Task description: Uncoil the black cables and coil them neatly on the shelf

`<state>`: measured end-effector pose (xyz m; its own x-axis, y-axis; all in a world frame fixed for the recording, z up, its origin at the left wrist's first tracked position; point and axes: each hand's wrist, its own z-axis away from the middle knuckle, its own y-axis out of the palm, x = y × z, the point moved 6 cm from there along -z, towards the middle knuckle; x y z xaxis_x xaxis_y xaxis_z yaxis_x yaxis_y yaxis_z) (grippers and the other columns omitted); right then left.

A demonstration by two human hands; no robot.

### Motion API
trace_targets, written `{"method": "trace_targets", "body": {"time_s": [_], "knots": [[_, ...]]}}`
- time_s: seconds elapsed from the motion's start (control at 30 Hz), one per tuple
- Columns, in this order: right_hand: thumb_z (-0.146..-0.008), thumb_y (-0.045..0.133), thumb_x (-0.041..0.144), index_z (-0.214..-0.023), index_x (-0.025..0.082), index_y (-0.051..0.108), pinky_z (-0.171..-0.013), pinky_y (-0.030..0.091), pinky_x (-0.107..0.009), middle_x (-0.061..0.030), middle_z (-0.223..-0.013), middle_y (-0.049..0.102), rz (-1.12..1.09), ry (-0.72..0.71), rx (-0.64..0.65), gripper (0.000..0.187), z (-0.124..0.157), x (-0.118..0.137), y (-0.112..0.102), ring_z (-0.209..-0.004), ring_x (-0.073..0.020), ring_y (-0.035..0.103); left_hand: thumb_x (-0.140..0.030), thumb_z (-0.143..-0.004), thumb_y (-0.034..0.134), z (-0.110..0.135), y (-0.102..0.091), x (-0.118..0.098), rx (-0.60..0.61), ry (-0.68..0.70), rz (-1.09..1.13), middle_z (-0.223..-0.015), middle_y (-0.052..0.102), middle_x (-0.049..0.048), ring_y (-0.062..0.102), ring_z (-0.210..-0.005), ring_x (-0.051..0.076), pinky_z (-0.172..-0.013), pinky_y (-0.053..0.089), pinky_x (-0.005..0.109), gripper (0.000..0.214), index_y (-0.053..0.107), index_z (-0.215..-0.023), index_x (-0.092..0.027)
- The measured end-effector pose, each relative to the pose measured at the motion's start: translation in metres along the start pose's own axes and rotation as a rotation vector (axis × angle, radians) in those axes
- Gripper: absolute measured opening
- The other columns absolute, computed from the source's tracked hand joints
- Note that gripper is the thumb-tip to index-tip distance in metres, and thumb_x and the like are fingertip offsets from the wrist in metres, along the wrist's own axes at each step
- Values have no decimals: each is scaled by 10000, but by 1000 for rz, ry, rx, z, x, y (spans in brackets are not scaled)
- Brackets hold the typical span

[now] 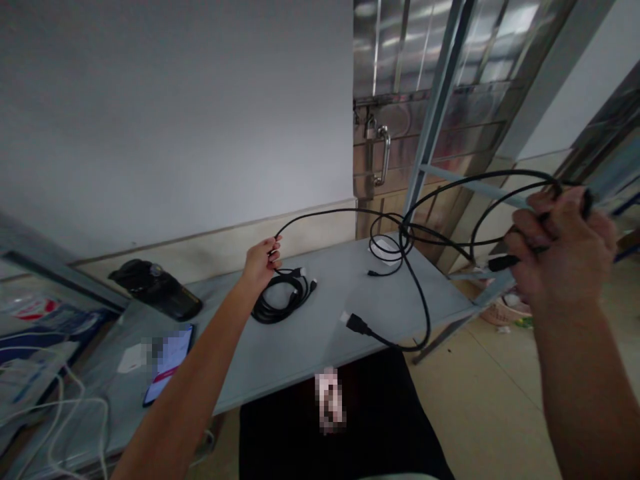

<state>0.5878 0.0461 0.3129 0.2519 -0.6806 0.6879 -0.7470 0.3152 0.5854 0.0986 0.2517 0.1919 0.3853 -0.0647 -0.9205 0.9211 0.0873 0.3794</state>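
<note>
My left hand (263, 261) is closed in a pinch around a thin black cable (325, 212) above the back of the table. From there the cable runs right into a loose tangle that hangs over the table's right end. My right hand (563, 250), raised at the far right, is wrapped around gathered black cables, with a plug (503, 263) sticking out of the fist. A large black connector (357, 325) with a pale tip dangles near the table's front edge. Below my left hand lies a coiled black cable (273, 317) with its plugs showing.
A black bottle (155, 290) lies on its side at the table's (320, 327) left. Closer to me are a phone (173, 360) and a white tag (133, 359). White cables (57, 403) loop at the left edge. A metal frame post (435, 113) rises at the right, beside a basket (505, 312).
</note>
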Motion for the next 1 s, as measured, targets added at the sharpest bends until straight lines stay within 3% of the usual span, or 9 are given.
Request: {"method": "trace_targets", "body": {"time_s": [0.1, 0.3, 0.57, 0.73, 0.87, 1.0], "knots": [[-687, 1112, 474, -798, 225, 546, -325, 145, -144, 63, -857, 553, 59, -54, 32, 628, 1, 11, 2, -545, -55, 246, -95, -834, 769, 1, 5, 13, -4, -15, 6, -767, 562, -42, 379, -492, 40, -400, 226, 157, 193, 749, -1025, -118], [-717, 1090, 462, -814, 234, 550, -316, 132, -167, 60, -830, 516, 83, 2, 78, 594, 11, 0, 5, -534, -65, 248, -84, -820, 776, 1, 17, 33, -17, -51, 33, -771, 571, -29, 428, -508, 49, -404, 215, 163, 161, 705, -957, -132], [-676, 1108, 387, -795, 234, 599, -348, 37, -234, 31, -845, 499, 56, 15, 56, 545, 6, 10, -24, -535, -66, 241, -24, -738, 718, 0, -1, 14, -59, -38, 51, -726, 555, -48, 426, -487, 47, -398, 215, 159, 225, 663, -923, -139], [-781, 1047, 537, -842, 236, 686, -325, 86, -227, 41, -796, 431, 133, 27, 68, 474, 12, 4, -38, -540, -88, 239, -25, -742, 694, -6, -3, 8, -71, -30, 48, -717, 546, -58, 424, -492, 49, -411, 221, 153, 236, 648, -935, -151], [-772, 1053, 564, -787, 230, 657, -321, 181, -172, 32, -795, 467, 188, 94, 84, 518, 26, -14, -28, -548, -82, 287, -42, -764, 709, -6, 6, 16, -68, -59, 32, -708, 534, -64, 421, -487, 48, -421, 230, 147, 231, 630, -943, -164], [-825, 1013, 586, -786, 227, 640, -327, 219, -144, 39, -772, 484, 213, 134, 140, 519, 38, -32, -9, -542, -76, 293, -41, -743, 746, 5, 26, 34, 10, -149, 1, -712, 559, -40, 467, -495, 67, -408, 232, 158, 251, 662, -954, -147]]}}
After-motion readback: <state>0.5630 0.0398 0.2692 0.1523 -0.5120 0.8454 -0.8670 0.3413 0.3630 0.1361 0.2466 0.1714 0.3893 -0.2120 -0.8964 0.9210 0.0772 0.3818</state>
